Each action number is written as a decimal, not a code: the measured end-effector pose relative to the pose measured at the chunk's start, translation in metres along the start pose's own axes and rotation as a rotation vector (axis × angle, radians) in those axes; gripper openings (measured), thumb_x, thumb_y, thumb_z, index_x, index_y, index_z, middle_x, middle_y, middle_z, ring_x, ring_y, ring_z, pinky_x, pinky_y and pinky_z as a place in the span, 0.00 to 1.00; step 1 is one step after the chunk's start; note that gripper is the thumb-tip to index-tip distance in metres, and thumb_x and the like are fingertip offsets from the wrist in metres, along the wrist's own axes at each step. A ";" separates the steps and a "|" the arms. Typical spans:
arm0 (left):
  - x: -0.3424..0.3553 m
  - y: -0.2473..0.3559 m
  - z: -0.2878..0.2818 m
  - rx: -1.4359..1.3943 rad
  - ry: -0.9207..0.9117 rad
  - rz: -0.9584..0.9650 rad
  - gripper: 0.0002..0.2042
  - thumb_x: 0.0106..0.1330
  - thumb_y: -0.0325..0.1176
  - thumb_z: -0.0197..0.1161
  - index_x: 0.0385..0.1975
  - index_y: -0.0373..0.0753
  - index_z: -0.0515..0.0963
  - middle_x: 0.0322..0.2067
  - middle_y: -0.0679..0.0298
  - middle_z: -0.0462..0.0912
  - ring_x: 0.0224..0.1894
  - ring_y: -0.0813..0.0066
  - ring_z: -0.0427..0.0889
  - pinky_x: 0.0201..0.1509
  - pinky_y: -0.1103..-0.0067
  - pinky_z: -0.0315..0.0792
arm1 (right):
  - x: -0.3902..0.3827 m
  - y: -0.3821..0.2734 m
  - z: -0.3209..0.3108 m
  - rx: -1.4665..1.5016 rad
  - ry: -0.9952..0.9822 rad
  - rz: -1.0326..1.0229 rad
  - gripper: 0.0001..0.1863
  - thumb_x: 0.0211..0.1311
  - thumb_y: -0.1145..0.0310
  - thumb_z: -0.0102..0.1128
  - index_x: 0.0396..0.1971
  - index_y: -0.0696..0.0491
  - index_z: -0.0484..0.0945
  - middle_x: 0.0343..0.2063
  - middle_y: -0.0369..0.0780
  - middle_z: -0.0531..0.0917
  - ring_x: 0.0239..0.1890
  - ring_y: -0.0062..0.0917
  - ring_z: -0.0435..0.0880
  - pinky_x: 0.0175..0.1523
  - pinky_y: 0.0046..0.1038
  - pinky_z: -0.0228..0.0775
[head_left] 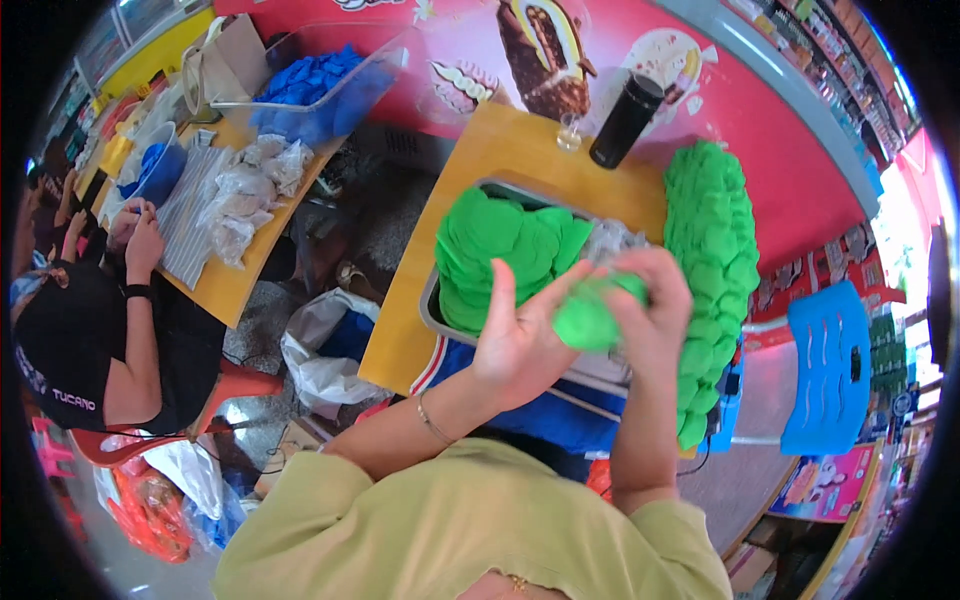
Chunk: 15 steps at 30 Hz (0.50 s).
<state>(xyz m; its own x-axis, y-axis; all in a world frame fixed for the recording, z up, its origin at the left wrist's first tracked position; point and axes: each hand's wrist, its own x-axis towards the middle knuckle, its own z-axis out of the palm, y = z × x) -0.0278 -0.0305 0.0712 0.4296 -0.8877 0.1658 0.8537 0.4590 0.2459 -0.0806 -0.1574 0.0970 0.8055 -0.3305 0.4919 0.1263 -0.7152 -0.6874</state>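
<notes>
My left hand (515,335) is open, palm up, with thumb and fingers stretched out beside a motion-blurred green soft piece (590,313). My right hand (655,305) grips that piece from the right; whether it touches the left fingers I cannot tell. Behind my hands, a metal tray (429,300) holds a heap of flat green pieces (485,240) and some crumpled clear plastic (615,235). Along the right of the wooden table (410,320) lies a long stack of green scalloped pieces (710,250).
A black flask (627,120) stands at the table's back. At left, a co-worker (90,350) works at another table (238,298) with bagged items and bins of blue pieces (310,90). A white sack (315,360) sits between the tables. A blue chair (820,365) is at right.
</notes>
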 end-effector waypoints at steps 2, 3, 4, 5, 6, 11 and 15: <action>0.001 0.002 -0.007 0.086 0.148 0.044 0.45 0.57 0.71 0.21 0.64 0.38 0.47 0.63 0.62 0.55 0.66 0.67 0.52 0.70 0.66 0.39 | -0.014 0.002 -0.014 1.435 -0.112 0.030 0.14 0.45 0.70 0.67 0.33 0.56 0.76 0.26 0.35 0.78 0.30 0.22 0.77 0.36 0.22 0.69; -0.002 0.001 -0.006 0.088 0.156 0.042 0.45 0.57 0.71 0.21 0.64 0.38 0.47 0.63 0.62 0.55 0.66 0.67 0.52 0.70 0.66 0.39 | -0.010 0.000 -0.006 0.649 0.098 -0.031 0.14 0.46 0.72 0.66 0.34 0.55 0.76 0.27 0.35 0.79 0.29 0.19 0.78 0.35 0.21 0.69; -0.005 0.000 -0.003 0.035 0.064 0.028 0.43 0.59 0.69 0.26 0.64 0.38 0.47 0.63 0.61 0.55 0.65 0.67 0.53 0.69 0.66 0.42 | -0.007 0.003 0.002 0.655 0.099 -0.025 0.14 0.46 0.72 0.66 0.34 0.55 0.76 0.27 0.35 0.79 0.29 0.19 0.78 0.35 0.21 0.69; -0.003 -0.001 0.001 -0.019 -0.038 0.021 0.41 0.61 0.67 0.32 0.64 0.37 0.46 0.63 0.61 0.56 0.65 0.67 0.55 0.69 0.65 0.45 | 0.001 0.006 0.008 0.321 0.144 -0.072 0.14 0.46 0.73 0.66 0.35 0.56 0.75 0.27 0.35 0.79 0.29 0.18 0.78 0.34 0.20 0.69; -0.002 -0.001 -0.002 -0.018 -0.040 0.027 0.41 0.61 0.67 0.32 0.64 0.37 0.46 0.63 0.61 0.56 0.65 0.67 0.55 0.69 0.65 0.45 | 0.006 0.003 0.012 -0.014 0.187 -0.119 0.15 0.46 0.74 0.65 0.36 0.56 0.74 0.28 0.35 0.78 0.29 0.16 0.77 0.34 0.19 0.68; -0.007 -0.005 -0.010 0.383 0.102 0.153 0.24 0.63 0.26 0.55 0.59 0.41 0.59 0.55 0.62 0.66 0.57 0.69 0.68 0.59 0.63 0.66 | 0.003 -0.005 0.009 0.251 0.196 0.074 0.12 0.48 0.80 0.61 0.34 0.58 0.74 0.29 0.35 0.77 0.32 0.15 0.75 0.37 0.17 0.66; 0.000 -0.004 -0.020 0.359 0.128 0.247 0.16 0.62 0.19 0.54 0.50 0.36 0.66 0.46 0.64 0.74 0.48 0.76 0.74 0.51 0.73 0.75 | 0.003 -0.004 0.012 0.311 0.210 0.101 0.06 0.51 0.79 0.57 0.29 0.58 0.71 0.26 0.35 0.75 0.30 0.15 0.73 0.36 0.17 0.66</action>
<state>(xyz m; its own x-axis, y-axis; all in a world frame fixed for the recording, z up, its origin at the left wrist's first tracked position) -0.0250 -0.0325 0.0509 0.6600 -0.7367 0.1472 0.5744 0.6212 0.5332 -0.0720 -0.1485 0.0949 0.6908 -0.5321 0.4896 0.2478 -0.4619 -0.8516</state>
